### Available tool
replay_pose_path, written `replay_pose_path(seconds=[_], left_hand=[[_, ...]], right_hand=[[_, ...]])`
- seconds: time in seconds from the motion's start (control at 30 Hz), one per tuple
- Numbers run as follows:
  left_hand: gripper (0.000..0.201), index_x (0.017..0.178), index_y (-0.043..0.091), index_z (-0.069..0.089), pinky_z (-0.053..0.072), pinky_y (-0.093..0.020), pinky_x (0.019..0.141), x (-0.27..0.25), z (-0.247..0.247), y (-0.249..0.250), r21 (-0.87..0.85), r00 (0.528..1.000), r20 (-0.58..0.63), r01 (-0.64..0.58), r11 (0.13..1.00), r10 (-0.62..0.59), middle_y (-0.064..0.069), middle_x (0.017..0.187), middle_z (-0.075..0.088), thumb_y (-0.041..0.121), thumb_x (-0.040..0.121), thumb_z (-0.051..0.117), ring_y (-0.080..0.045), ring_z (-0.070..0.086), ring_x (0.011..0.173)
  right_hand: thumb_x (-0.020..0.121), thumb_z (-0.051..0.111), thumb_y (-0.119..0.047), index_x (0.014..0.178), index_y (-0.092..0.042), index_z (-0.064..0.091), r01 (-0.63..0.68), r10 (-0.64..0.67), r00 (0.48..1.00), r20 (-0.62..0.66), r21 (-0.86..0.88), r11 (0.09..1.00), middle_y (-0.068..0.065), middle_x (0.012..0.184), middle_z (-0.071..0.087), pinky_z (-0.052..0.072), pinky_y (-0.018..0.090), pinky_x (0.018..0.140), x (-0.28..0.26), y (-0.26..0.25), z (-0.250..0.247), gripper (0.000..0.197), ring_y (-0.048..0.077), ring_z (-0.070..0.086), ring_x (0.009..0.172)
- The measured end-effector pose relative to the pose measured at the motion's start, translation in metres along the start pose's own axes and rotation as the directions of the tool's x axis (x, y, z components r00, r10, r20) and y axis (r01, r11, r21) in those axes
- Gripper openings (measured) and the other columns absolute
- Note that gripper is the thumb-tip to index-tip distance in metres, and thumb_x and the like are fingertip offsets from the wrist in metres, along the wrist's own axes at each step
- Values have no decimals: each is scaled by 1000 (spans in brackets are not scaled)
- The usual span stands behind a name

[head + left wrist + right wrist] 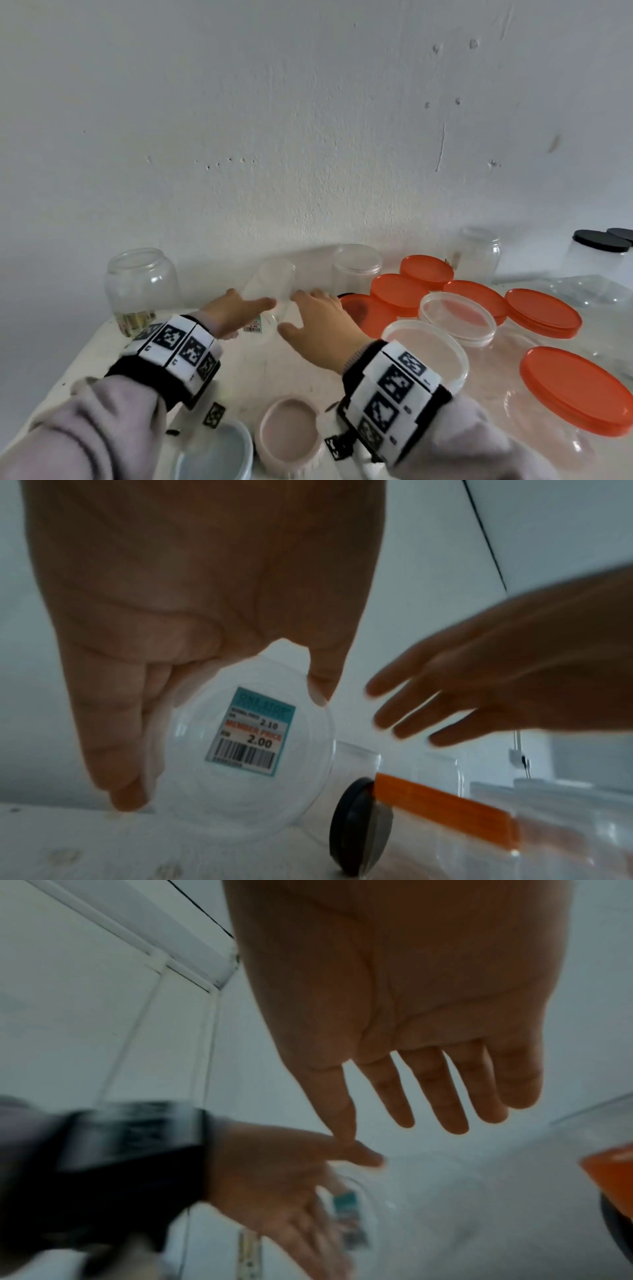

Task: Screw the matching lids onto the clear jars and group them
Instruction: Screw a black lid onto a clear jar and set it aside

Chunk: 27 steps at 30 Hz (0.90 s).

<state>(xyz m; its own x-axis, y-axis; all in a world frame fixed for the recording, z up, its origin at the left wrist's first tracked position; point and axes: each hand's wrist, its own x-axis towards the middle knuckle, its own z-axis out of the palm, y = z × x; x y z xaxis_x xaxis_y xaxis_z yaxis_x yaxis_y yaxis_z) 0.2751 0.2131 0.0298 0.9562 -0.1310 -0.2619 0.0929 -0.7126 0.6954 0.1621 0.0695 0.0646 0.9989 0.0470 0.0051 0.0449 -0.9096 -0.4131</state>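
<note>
A small clear jar (278, 284) lies on its side in the middle of the white table (239, 383), its base with a price sticker (250, 729) turned toward me. My left hand (241, 306) holds that base: the thumb (320, 689) sits on the upper rim and the fingers (116, 750) run down its left side. My right hand (295, 312) hovers just right of the jar with straight, spread fingers (452, 1096) and holds nothing. Loose lids lie near me: a pink one (291, 435) and a pale blue one (222, 452).
A glass jar (142, 284) stands at the back left and a clear jar (357, 270) behind the hands. Several orange lids (399, 291) and wide clear jars (457, 317) fill the right side. Black-lidded jars (599, 255) stand far right. A black lid (359, 823) leans by the jar.
</note>
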Motion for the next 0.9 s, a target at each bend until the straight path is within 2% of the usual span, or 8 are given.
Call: replay_pose_path(seconds=[0.1, 0.17, 0.37, 0.53, 0.67, 0.73, 0.8, 0.9], left_hand=[[53, 104, 10, 53, 53, -29, 70, -26, -19, -23, -141, 996, -89, -29, 990, 17, -5, 89, 59, 57, 81, 61, -19, 61, 78], [49, 97, 12, 52, 55, -34, 80, -47, -32, -39, -249, 994, -113, -30, 968, 2, -5, 90, 58, 57, 79, 64, -18, 61, 80], [35, 103, 27, 56, 53, -27, 74, -101, -55, -74, -446, 994, -107, -70, 892, 25, -5, 77, 65, 55, 82, 58, -19, 65, 81], [44, 110, 15, 58, 54, -37, 89, -125, -58, -89, -488, 997, -79, -32, 872, -8, -12, 90, 68, 50, 84, 58, -24, 66, 86], [49, 114, 9, 56, 52, -41, 95, -134, -52, -91, -499, 998, -60, -22, 867, -9, -19, 98, 68, 48, 85, 56, -27, 66, 92], [55, 116, 10, 55, 52, -41, 94, -135, -50, -89, -516, 999, -45, -19, 857, -5, -20, 101, 68, 51, 80, 57, -29, 66, 95], [65, 117, 11, 54, 54, -39, 91, -136, -47, -88, -549, 1000, -18, -16, 836, 7, -21, 99, 70, 56, 70, 60, -29, 67, 95], [71, 116, 12, 54, 55, -37, 83, -136, -40, -88, -636, 1000, 2, -10, 772, 15, -21, 84, 70, 56, 61, 65, -32, 68, 91]], right_hand=[[95, 47, -26, 127, -7, 45, -124, 124, 992, -12, -56, 991, 14, 130, 45, 36, 41, 101, 38, -2, 10, 37, 34, 40, 123], [94, 46, -22, 127, -7, 46, -199, 200, 980, -10, -161, 967, 13, 132, 45, 34, 42, 101, 59, 0, 16, 37, 33, 40, 124], [94, 43, -19, 135, -12, 46, -342, 363, 931, -24, -404, 848, 13, 145, 37, 16, 51, 113, 99, 17, 26, 42, 35, 29, 136], [99, 44, -19, 137, -3, 46, -404, 402, 913, -70, -305, 862, 16, 144, 41, 33, 41, 106, 108, 35, 29, 41, 31, 37, 134], [97, 36, -10, 119, -6, 54, -423, 428, 901, -78, -389, 819, 19, 123, 52, 37, 49, 104, 100, 29, 26, 28, 37, 47, 124], [96, 40, -12, 101, -10, 59, -433, 424, 899, -107, -345, 833, 15, 107, 55, 40, 40, 98, 99, 31, 24, 20, 32, 51, 118], [97, 41, -12, 82, -6, 53, -410, 403, 911, -85, -275, 869, 16, 101, 51, 36, 27, 77, 101, 36, 24, 20, 24, 48, 115], [98, 42, -13, 119, -6, 56, -322, 329, 944, -18, -260, 910, 15, 134, 47, 33, 20, 70, 99, 34, 20, 26, 26, 45, 125]])
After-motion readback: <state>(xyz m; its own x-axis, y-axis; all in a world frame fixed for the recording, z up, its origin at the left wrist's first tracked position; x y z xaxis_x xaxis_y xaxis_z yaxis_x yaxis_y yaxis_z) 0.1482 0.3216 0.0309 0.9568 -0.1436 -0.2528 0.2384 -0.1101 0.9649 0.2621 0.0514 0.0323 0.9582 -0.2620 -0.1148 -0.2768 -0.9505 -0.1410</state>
